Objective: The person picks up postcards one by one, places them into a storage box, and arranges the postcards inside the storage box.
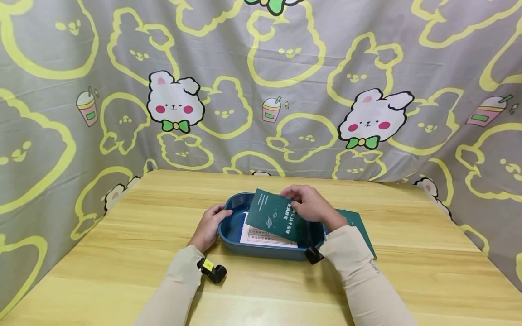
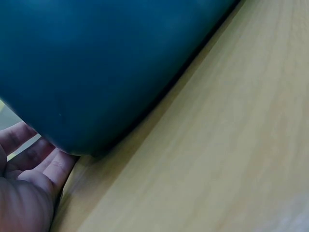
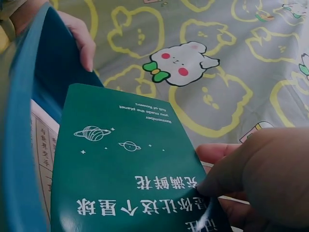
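A blue oval plastic tub (image 1: pixel 261 252) stands on the table, and my left hand (image 1: pixel 207 227) holds its left end, thumb over the rim and fingers along the outer wall. In the left wrist view those fingers (image 2: pixel 58 166) touch the tub's underside corner. Over the tub's right half, my right hand (image 1: pixel 311 206) pinches a green booklet (image 1: pixel 269 215) by its edge. White writing and small planet drawings mark the green cover (image 3: pixel 120 145). Beneath it, inside the tub, lies a white printed sheet or booklet (image 1: pixel 263 239), partly hidden.
Another green booklet or small pile (image 1: pixel 363 228) lies on the table right of the tub, partly behind my right forearm. The wooden table (image 1: pixel 122 262) ends at a grey patterned curtain (image 1: pixel 228 154). A small black camera sits on each wrist.
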A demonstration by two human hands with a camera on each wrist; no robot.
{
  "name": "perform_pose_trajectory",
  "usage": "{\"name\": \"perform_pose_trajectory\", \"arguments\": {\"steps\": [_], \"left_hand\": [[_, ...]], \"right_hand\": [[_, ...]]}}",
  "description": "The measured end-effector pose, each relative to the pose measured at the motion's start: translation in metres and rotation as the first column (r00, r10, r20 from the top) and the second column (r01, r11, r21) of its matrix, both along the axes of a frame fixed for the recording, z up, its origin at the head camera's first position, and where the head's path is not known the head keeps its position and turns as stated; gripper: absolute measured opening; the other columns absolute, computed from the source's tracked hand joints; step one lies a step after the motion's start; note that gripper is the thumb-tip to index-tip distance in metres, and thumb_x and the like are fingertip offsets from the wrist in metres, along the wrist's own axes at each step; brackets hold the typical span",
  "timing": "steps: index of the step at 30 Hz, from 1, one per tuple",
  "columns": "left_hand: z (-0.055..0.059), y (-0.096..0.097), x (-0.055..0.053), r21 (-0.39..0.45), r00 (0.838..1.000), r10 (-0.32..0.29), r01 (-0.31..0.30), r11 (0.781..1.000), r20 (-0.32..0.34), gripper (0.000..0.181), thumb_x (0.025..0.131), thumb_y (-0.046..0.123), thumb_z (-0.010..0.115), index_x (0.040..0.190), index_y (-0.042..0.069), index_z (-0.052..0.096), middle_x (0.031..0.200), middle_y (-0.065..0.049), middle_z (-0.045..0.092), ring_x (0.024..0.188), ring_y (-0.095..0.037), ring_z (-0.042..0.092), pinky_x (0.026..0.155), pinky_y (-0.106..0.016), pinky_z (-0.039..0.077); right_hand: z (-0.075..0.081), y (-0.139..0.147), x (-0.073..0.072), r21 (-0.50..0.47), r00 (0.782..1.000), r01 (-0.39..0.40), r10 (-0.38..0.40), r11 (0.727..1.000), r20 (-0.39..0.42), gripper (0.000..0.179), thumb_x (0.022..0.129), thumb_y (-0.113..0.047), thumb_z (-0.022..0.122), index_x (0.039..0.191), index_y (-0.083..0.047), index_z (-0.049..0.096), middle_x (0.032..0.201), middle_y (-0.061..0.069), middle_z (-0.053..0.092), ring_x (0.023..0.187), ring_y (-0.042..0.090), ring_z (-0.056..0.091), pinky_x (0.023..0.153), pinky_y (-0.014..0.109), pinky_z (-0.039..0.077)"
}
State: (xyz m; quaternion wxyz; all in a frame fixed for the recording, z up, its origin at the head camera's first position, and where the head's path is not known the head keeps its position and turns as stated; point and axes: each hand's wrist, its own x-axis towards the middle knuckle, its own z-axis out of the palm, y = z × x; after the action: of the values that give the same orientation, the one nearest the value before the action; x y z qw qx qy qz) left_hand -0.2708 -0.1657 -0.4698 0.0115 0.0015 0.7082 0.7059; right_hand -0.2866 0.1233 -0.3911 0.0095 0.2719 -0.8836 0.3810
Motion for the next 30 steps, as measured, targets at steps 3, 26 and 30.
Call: {"name": "perform_pose_trajectory", "arguments": {"steps": [3, 26, 30], "left_hand": [[-0.001, 0.0, 0.0, -0.001, 1.0, 0.0, 0.0, 1.0, 0.001, 0.035, 0.097, 0.015, 0.053, 0.126, -0.005, 0.052, 0.126, -0.018, 0.049, 0.109, -0.029, 0.051, 0.09, -0.033, 0.049], [-0.002, 0.0, -0.002, -0.001, 1.0, -0.004, 0.004, 1.0, -0.001, 0.036, 0.097, 0.017, 0.054, 0.127, -0.004, 0.052, 0.127, -0.017, 0.049, 0.11, -0.027, 0.051, 0.091, -0.032, 0.048], [-0.001, 0.0, -0.002, 0.011, 1.0, -0.006, 0.006, 1.0, -0.002, 0.037, 0.097, 0.016, 0.054, 0.128, -0.004, 0.052, 0.128, -0.018, 0.049, 0.111, -0.029, 0.051, 0.091, -0.033, 0.048]], "right_hand": [[-0.001, -0.002, 0.001, 0.008, 1.0, -0.015, 0.015, 1.0, 0.001, 0.028, 0.09, 0.01, 0.052, 0.109, -0.002, 0.067, 0.098, 0.009, 0.063, 0.081, 0.02, 0.055, 0.073, 0.034, 0.048], [-0.006, -0.012, 0.002, 0.095, 0.999, -0.045, 0.045, 0.994, -0.006, 0.026, 0.089, 0.01, 0.052, 0.099, -0.006, 0.069, 0.093, 0.004, 0.064, 0.073, 0.015, 0.054, 0.069, 0.031, 0.048], [-0.006, -0.012, 0.002, 0.108, 0.999, -0.043, 0.043, 0.993, -0.002, 0.026, 0.089, 0.009, 0.051, 0.097, -0.007, 0.07, 0.092, 0.003, 0.065, 0.071, 0.014, 0.053, 0.068, 0.03, 0.047]]}}
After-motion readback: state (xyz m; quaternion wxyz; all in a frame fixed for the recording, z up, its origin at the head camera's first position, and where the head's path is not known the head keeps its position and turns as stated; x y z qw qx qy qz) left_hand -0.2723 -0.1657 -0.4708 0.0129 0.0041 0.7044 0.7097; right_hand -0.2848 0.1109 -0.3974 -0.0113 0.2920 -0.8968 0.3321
